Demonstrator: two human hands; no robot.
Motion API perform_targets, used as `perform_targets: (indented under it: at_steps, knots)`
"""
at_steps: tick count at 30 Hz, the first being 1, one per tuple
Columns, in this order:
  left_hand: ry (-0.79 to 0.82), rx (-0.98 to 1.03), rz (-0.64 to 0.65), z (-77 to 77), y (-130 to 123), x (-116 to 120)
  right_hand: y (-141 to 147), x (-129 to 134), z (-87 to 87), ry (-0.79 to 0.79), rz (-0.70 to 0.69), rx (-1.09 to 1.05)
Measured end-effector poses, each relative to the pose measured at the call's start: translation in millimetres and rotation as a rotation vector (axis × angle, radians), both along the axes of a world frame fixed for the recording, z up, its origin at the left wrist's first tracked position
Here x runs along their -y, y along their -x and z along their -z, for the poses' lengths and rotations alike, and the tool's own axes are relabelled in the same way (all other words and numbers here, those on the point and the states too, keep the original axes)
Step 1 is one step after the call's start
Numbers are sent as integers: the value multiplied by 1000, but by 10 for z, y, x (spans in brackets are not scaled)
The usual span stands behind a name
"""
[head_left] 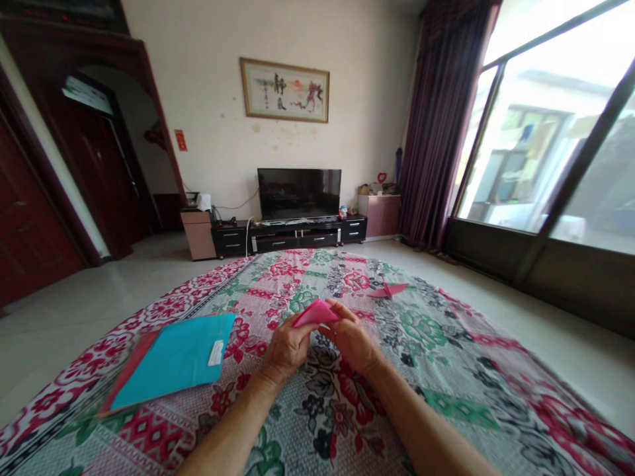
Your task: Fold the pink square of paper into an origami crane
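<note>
A small folded piece of pink paper (316,313) is held up over the patterned cloth, between my two hands. My left hand (288,349) pinches its lower left side, and my right hand (353,336) grips its right end with thumb and fingers. Both hands are close together near the middle of the view. Beyond my right hand, a folded pink paper shape with pointed ends (389,289) lies on the cloth. The fingertips behind the held paper are partly hidden.
A blue packet (173,357) with a white label lies over reddish sheets on the left of the flowered cloth (426,410). Farther off stand a television (299,194) on a low black cabinet (282,243), a purple curtain (436,125) and large windows.
</note>
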State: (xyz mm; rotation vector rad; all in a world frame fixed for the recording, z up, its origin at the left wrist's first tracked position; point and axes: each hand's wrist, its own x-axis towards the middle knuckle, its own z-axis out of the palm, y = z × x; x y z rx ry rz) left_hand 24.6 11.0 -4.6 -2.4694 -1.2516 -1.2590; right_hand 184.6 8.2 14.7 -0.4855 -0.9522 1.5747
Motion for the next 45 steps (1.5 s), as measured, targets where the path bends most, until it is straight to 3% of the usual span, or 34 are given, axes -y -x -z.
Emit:
perform_targets:
  at_steps: [5, 10, 13, 23, 32, 42, 45]
  knots:
    - [-30, -10, 46, 4, -6, 3, 58, 14, 2, -25, 0, 71]
    - [-43, 16, 52, 5, -4, -2, 39, -24, 56, -7, 174, 18]
    - [-20, 39, 31, 9, 2, -9, 41, -22, 49, -83, 274, 130]
    - [22, 120, -18, 9, 22, -43, 132, -17, 108, -391, 344, 406]
    - [-33, 88, -142, 93, 43, -103, 123, -27, 139, -384, 323, 450]
    - [43, 160, -116, 39, 31, -81, 143, -47, 153, -344, 296, 382]
    - [47, 201, -40, 15, 24, -60, 132, -27, 101, -319, 294, 382]
